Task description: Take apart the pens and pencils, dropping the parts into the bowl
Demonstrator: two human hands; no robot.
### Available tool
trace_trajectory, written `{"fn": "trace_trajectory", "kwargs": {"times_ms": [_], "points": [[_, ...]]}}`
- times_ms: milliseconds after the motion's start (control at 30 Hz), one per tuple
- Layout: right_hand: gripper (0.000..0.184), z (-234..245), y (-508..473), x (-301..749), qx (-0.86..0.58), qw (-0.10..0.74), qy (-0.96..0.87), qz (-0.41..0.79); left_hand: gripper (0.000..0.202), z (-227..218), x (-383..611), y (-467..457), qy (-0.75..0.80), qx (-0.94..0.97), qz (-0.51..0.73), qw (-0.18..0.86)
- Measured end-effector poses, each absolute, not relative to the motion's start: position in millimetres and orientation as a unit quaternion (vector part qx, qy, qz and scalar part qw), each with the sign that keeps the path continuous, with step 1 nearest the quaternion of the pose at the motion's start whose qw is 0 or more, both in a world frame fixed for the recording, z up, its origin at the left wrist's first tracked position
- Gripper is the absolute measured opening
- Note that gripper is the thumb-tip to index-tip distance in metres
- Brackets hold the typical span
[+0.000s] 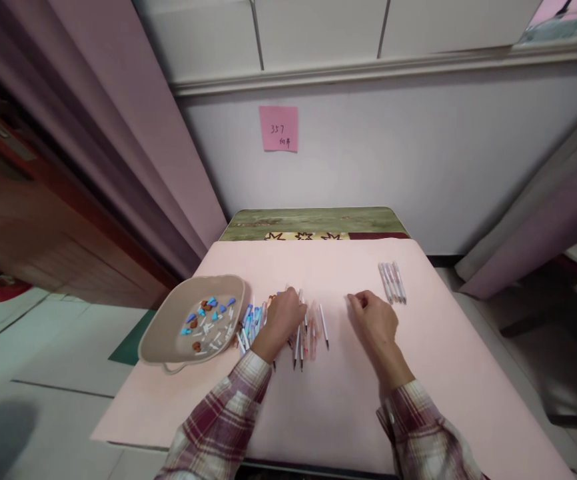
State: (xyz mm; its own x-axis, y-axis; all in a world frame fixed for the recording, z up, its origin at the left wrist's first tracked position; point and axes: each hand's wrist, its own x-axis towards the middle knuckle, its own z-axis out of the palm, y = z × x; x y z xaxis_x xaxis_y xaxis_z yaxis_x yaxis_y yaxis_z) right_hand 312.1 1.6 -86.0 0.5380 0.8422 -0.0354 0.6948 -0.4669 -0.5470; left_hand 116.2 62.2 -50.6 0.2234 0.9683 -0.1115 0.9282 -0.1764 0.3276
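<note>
My left hand rests palm down on a loose pile of pen parts, refills and clear barrels, in the middle of the pink table cover; its fingers curl over them, and what they grip is hidden. My right hand lies a little to the right, fingers pinched together near the table with something small I cannot make out. A small row of several finished pens lies further right, apart from both hands.
A beige tray holding several small blue, white and brown caps stands at the left. Blue barrels lie beside it. A pink sticky note hangs on the wall. Curtains flank the table.
</note>
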Motion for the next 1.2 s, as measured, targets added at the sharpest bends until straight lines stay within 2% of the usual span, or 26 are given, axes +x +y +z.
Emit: {"fn": "trace_trajectory", "kwargs": {"times_ms": [167,267,433,533,600,667,700,800,900,1000,1067,1200], "points": [[0.032,-90.7,4.5,354.6,-0.904,0.213,-0.365,0.058,0.027,-39.3,119.8,55.7,0.625,0.769,0.033,0.128],[0.032,-95.4,5.3,365.8,-0.916,0.197,-0.346,0.046,0.031,-37.0,112.9,53.7,0.641,0.756,0.058,0.124],[0.029,-94.3,6.4,369.8,-0.919,0.209,-0.332,0.046,0.025,-39.1,91.3,49.5,0.653,0.701,0.225,0.178],[0.028,-90.7,7.6,358.2,-0.893,0.28,-0.35,0.045,0.023,-40.7,86.3,46.6,0.62,0.627,0.363,0.301],[0.031,-89.3,7.6,339.0,-0.826,0.398,-0.385,0.108,0.026,-42.1,90.3,44.4,0.572,0.55,0.432,0.428],[0.035,-89.2,5.8,312.9,-0.703,0.52,-0.409,0.26,0.034,-44.2,97.9,42.1,0.517,0.47,0.451,0.555],[0.037,-89.2,4.1,299.3,-0.637,0.541,-0.416,0.359,0.039,-45.5,102.0,41.1,0.492,0.437,0.449,0.605],[0.035,-88.6,-2.5,267.8,-0.496,0.529,-0.433,0.535,0.041,-49.6,110.9,38.8,0.447,0.372,0.449,0.678],[0.038,-86.8,-7.4,257.0,-0.449,0.516,-0.429,0.59,0.035,-52.6,113.6,37.7,0.437,0.347,0.47,0.683],[0.054,-87.2,-7.9,258.6,-0.444,0.456,-0.42,0.647,0.033,-53.4,115.0,36.4,0.447,0.349,0.462,0.682],[0.057,-89.6,-6.5,260.5,-0.45,0.433,-0.416,0.661,0.032,-53.3,117.1,34.9,0.45,0.353,0.465,0.676],[0.044,-95.7,-3.3,261.9,-0.473,0.511,-0.421,0.581,0.03,-53.1,121.1,31.8,0.449,0.366,0.487,0.654]]}}
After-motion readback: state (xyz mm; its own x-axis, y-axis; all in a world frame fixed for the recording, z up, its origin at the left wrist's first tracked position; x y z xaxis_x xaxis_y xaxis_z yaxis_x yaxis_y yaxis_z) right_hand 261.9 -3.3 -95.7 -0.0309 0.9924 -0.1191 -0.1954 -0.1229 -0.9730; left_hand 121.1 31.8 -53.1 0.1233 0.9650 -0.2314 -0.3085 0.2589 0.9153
